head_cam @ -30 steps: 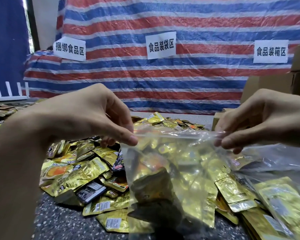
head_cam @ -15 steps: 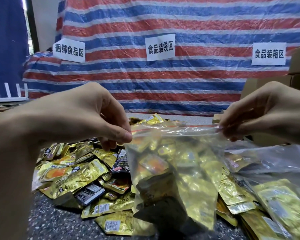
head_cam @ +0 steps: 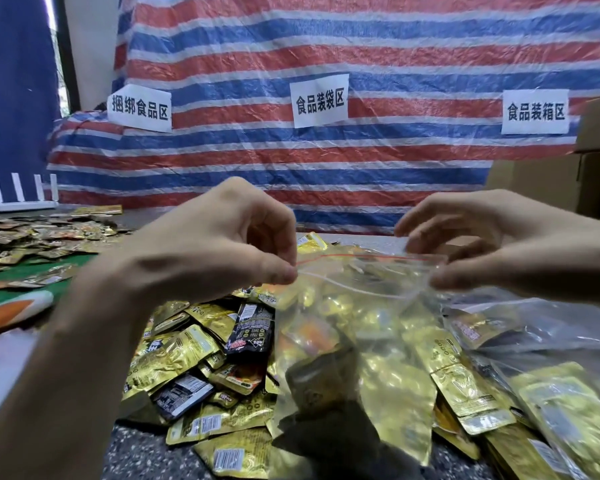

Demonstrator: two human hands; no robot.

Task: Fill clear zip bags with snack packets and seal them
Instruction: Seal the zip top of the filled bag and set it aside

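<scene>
both hands, left hand (head_cam: pixel 222 247) and right hand (head_cam: pixel 492 244), pinch the zip bag (head_cam: pixel 354 334) top corners, mouth gaping, gold snack packets (head_cam: pixel 194 355) piled on the desk (head_cam: pixel 142 455) underneath

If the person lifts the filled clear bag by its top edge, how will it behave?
Probably floppy: the bag sags below where the left hand and right hand pinch it. Likely heavy, stuffed with packets. Its mouth gapes, so tipping may spill.

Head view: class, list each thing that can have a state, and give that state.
Bag, held up, filled, zip unsealed.
Left hand, pinches the top left corner.
Right hand, pinches the top right corner.
Packets, loose in a heap.
</scene>
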